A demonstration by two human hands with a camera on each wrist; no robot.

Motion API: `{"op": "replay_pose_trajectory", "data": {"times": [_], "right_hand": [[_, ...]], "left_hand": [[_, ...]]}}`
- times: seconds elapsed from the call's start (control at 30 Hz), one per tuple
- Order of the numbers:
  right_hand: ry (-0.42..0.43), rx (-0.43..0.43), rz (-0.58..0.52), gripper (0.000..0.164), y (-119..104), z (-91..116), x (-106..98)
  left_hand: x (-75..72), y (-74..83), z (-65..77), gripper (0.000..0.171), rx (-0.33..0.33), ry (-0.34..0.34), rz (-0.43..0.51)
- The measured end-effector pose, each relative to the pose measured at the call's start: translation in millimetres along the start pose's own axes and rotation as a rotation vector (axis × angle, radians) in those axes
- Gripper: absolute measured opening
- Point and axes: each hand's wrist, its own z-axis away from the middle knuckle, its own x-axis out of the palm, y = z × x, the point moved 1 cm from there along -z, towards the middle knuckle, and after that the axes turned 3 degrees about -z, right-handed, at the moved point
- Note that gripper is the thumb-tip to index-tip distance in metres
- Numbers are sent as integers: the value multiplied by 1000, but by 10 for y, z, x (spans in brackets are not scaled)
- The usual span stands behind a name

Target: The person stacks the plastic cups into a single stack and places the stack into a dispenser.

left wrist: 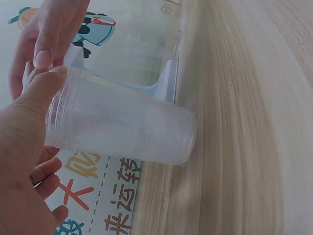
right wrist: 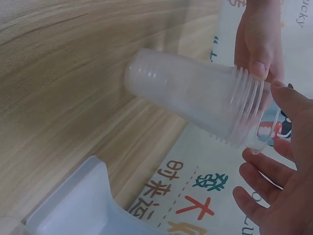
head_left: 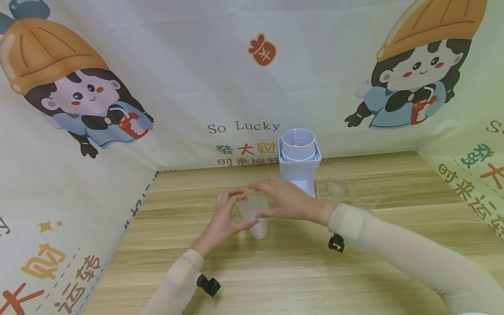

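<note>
A stack of nested clear plastic cups (head_left: 258, 229) stands tilted over the wooden table, with its rims upward. My left hand (head_left: 222, 221) grips the stack near the rims, thumb on the near side and fingers on the far side. From the right, my right hand (head_left: 293, 200) holds the uppermost rim between thumb and fingers. In the right wrist view, the top cup (right wrist: 268, 128) sticks out a little past the several stacked rims. The left wrist view shows both thumbs close together at the rims.
A white dispenser with a round tube on top (head_left: 299, 153) stands at the back, just behind my right hand. Right of it are several single clear cups (head_left: 366, 194), partly behind my right forearm. Printed cloth (head_left: 189, 87) walls the table at the back and sides.
</note>
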Motion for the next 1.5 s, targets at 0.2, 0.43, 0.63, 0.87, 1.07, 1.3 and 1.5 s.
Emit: {"op": "replay_pose_trajectory", "data": {"times": [0.2,0.43,0.63,0.87,1.07,1.3,1.5], "right_hand": [[-3,6,1,75,17,35,39],[-8,8,-11,74,31,57,68],[-4,1,-18,72,40,69,94],[21,-18,-14,71,42,77,108],[5,-3,-16,72,64,88,119],[-12,44,-21,73,120,148,68],[47,18,-41,71,156,269,-33]], "left_hand": [[-7,28,6,61,-6,0,13],[0,18,6,61,-1,8,1],[0,21,5,62,-11,3,7],[2,24,6,63,-4,9,-2],[2,33,6,64,-6,10,-8],[5,47,-5,62,-10,6,-22],[-1,54,-11,64,13,26,-56]]}}
